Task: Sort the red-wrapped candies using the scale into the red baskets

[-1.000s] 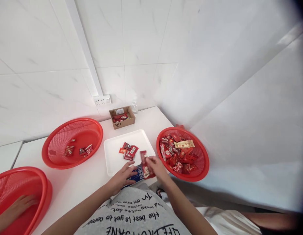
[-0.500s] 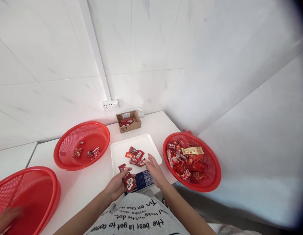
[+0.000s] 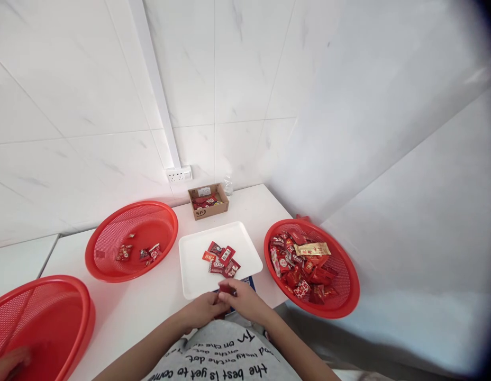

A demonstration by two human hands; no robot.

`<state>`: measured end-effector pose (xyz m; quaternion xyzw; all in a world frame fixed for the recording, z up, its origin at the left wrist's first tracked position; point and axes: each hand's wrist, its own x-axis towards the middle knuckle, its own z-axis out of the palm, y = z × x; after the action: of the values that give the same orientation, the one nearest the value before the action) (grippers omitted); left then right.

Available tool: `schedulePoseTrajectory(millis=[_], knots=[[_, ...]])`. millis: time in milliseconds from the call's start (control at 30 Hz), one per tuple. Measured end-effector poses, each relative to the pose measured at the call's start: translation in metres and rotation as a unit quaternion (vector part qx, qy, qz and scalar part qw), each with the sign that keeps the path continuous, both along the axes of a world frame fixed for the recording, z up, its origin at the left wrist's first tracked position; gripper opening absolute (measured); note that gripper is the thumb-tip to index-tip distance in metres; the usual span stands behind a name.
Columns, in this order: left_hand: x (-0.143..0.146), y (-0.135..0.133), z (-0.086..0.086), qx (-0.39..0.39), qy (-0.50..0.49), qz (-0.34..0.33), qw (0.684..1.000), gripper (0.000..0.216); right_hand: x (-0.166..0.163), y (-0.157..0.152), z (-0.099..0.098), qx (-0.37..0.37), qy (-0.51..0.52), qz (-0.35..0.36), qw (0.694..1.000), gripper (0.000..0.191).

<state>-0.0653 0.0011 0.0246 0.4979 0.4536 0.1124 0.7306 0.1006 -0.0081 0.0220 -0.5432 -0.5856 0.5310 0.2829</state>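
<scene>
Two hands over white worktop (image 3: 150, 301) | left hand (image 3: 203, 311), right hand (image 3: 245, 301): fingers pinched on one small red foil sachet (image 3: 226, 289) | white rectangular plastic tray (image 3: 193, 264) just beyond

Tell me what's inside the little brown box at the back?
Red packets lie in the box, up to about its rim. They and the front wall cover its bottom, so anything underneath cannot be seen.

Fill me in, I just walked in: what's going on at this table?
A person's left hand and right hand pinch a small red packet between them at the near edge of the white tray. A few packets lie on the tray. The right basket holds many, the left basket a few. Another person's hand is in a third basket.
</scene>
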Motion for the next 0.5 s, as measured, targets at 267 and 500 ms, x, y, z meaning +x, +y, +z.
schedulePoseTrajectory(millis=[267,500], knots=[[-0.002,-0.002,-0.001,-0.066,-0.024,0.036,0.997,0.022,0.009,-0.002,0.001,-0.047,0.001,-0.052,0.998,0.015],[-0.016,0.010,-0.009,-0.164,-0.060,0.263,0.949,0.036,0.036,-0.007,-0.012,-0.139,0.167,-0.230,0.949,0.033]])
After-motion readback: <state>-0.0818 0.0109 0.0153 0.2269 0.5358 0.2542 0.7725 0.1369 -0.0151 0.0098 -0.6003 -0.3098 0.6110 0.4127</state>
